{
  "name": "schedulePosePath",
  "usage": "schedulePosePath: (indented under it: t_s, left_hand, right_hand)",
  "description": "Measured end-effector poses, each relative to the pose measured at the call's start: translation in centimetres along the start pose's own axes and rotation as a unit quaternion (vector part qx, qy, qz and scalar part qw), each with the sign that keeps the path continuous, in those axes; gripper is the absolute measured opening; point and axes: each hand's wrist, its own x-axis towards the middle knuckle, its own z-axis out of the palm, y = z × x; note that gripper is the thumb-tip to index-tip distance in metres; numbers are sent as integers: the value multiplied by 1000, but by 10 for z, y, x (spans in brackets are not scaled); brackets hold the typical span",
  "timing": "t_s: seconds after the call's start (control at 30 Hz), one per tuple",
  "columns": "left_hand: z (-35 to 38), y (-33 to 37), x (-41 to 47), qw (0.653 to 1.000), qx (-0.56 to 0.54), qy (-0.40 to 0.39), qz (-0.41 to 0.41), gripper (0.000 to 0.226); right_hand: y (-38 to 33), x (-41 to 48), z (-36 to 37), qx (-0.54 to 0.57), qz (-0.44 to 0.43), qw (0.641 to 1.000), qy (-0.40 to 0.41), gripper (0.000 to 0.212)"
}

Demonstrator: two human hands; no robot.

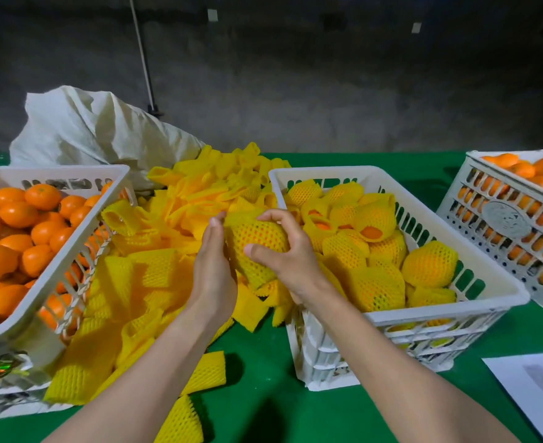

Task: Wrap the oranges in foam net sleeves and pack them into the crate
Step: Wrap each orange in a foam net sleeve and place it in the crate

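Observation:
Between my hands is an orange in a yellow foam net sleeve (255, 243), held above the sleeve pile. My left hand (214, 266) cups its left side with the thumb up against it. My right hand (284, 251) grips it from the right, fingers curled over the top and thumb on the front. A white crate (449, 310) to the right holds several wrapped oranges (428, 265). On the left, a white crate (43, 282) is full of bare oranges (18, 215). Loose yellow sleeves (155, 270) are heaped between the two crates.
A third white crate (493, 219) of bare oranges stands at the far right. Behind the pile lies a white sack (94, 129). A sheet of paper (538, 385) lies at the front right on the green table (263, 388). Two stray sleeves (204, 372) lie near my left forearm.

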Motion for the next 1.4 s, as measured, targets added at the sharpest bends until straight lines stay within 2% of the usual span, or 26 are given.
schedulePosePath:
  t_s: [0.1, 0.13, 0.2, 0.27, 0.33, 0.37, 0.4, 0.53, 0.67, 0.77, 0.9, 1.03, 1.13, 1.23, 1.3, 1.4]
  left_hand:
    - [13, -20, 5, 995, 71, 57, 39, 24]
    - [19, -28, 6, 989, 125, 52, 62, 17]
    - [36, -43, 7, 957, 258, -15, 133, 13]
    - [54, -55, 10, 883, 409, -106, 204, 10]
    - [69, -67, 13, 795, 535, -173, 228, 12]
    - [72, -71, 14, 764, 574, -187, 228, 16]
    - [74, -74, 14, 753, 590, -185, 225, 21]
    - [71, -75, 15, 761, 585, -169, 223, 29]
    - [71, -76, 16, 756, 594, -169, 219, 30]
    - [71, -77, 17, 760, 589, -171, 214, 32]
    - [69, -78, 16, 769, 579, -175, 208, 32]
    - [65, -69, 17, 800, 543, -198, 162, 36]
    - [53, -52, 19, 837, 491, -199, 136, 33]
    - [27, -27, 28, 859, 467, -149, 149, 25]
    - [4, -5, 36, 869, 458, -101, 159, 21]
    - [-41, 34, 48, 884, 441, -23, 150, 18]
  right_hand:
    - [-1, 15, -23, 64, 33, 995, 64, 32]
    - [-1, 21, -32, 66, 35, 993, 91, 33]
    - [0, 37, -52, 53, 26, 988, 143, 34]
    - [4, 56, -72, 26, 13, 983, 184, 33]
    - [11, 74, -90, -44, -3, 977, 209, 35]
    - [16, 83, -98, -90, -8, 973, 214, 40]
    - [23, 92, -105, -141, -8, 966, 217, 45]
    - [55, 114, -121, -359, 50, 912, 192, 64]
    - [85, 117, -121, -550, 98, 824, 96, 62]
    - [95, 117, -115, -599, 113, 791, 53, 62]
    - [97, 115, -110, -632, 129, 764, 20, 60]
    - [82, 114, -115, -607, 157, 779, -10, 66]
    - [65, 104, -101, -569, 54, 820, 38, 60]
    - [41, 93, -68, -498, -70, 864, 26, 43]
    - [23, 86, -38, -440, -124, 889, 0, 35]
    - [13, 75, 19, -399, -122, 906, -72, 34]
